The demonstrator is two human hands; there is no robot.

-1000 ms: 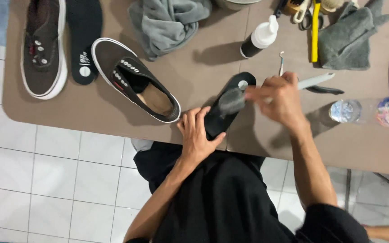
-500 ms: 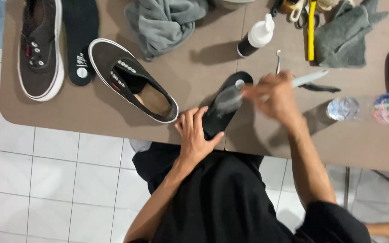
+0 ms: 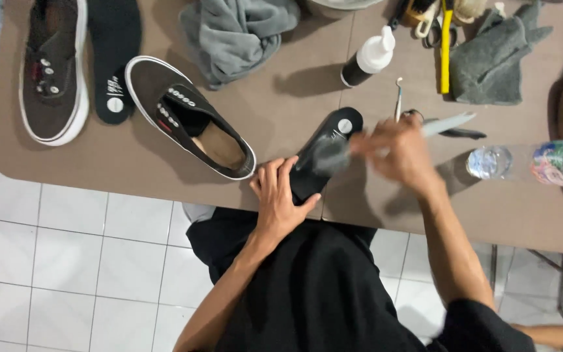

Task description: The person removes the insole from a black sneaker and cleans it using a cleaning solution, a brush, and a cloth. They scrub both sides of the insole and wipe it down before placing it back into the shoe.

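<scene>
A black insole (image 3: 333, 133) lies at the brown table's (image 3: 294, 91) near edge. My left hand (image 3: 280, 199) presses down on its heel end. My right hand (image 3: 402, 153), blurred by motion, is shut on a long pale-handled brush (image 3: 447, 124) whose bristle end rests on the insole's middle. A dark sneaker with a white sole (image 3: 187, 124) sits just left of my left hand.
A second dark sneaker (image 3: 53, 72) and another black insole (image 3: 114, 55) lie at the far left. Grey cloths (image 3: 236, 32) (image 3: 493, 55), a white-capped bottle (image 3: 367, 60), a metal pick (image 3: 398, 98), a yellow tool (image 3: 446, 45) and a lying plastic bottle (image 3: 535, 161) crowd the back and right.
My right hand has shifted the brush along the insole in short strokes. My left hand stays on the insole's heel end.
</scene>
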